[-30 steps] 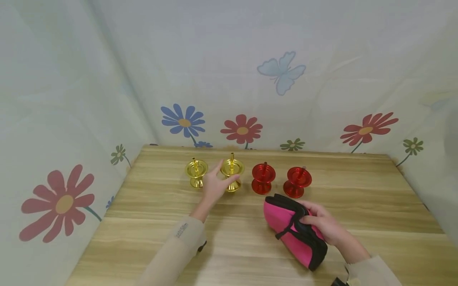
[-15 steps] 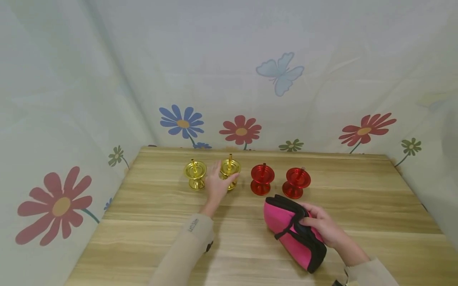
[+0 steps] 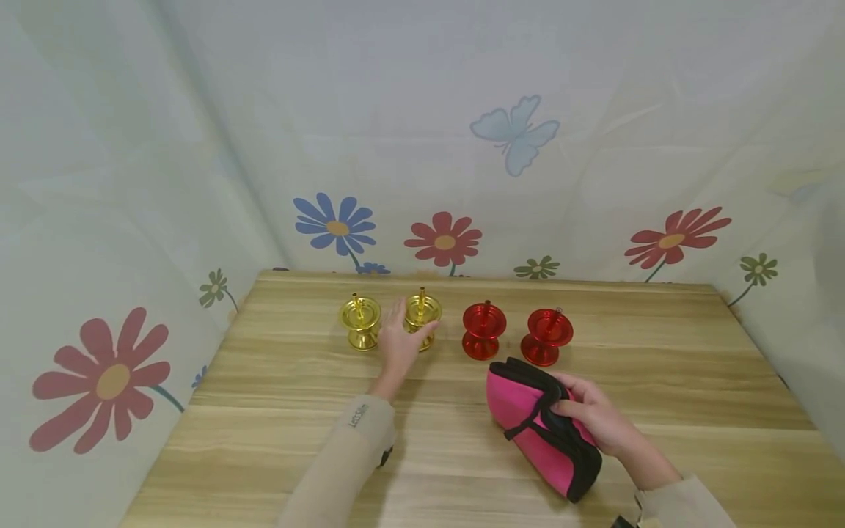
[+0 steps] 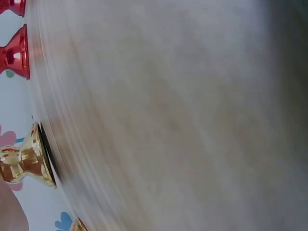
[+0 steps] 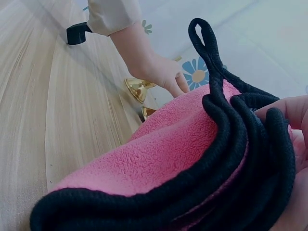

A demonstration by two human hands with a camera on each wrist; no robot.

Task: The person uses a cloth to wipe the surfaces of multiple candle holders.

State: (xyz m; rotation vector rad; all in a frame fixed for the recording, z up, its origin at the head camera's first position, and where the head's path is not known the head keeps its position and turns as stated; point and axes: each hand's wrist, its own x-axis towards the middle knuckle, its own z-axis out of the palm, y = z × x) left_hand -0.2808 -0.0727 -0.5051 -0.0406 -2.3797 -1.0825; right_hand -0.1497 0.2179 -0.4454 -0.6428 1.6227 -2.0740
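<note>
My left hand (image 3: 399,345) grips the right one of two shiny gold candle holders, thumb to its right and fingers to its left. This gold candle holder (image 3: 426,306) has a dish top and an upright tube; its foot (image 4: 36,159) shows in the left wrist view. The other gold candle holder (image 3: 360,315) stands just left of the hand. My right hand (image 3: 597,414) pinches a folded pink towel (image 3: 518,400) by its black edging. In the right wrist view the fluffy towel (image 5: 159,149) and its black hanging loop (image 5: 204,36) fill the foreground.
Right of the gold pair, two red candle holders, one nearer (image 3: 484,326) and one farther right (image 3: 549,330), stand in the same row. All are on a wood-grain table (image 3: 436,469). Behind it hangs a pale curtain (image 3: 396,132) printed with flowers and a butterfly.
My left hand has closed in around the right gold candle holder, which has shifted slightly left toward the other gold one. The right hand and the towel have stayed almost still.
</note>
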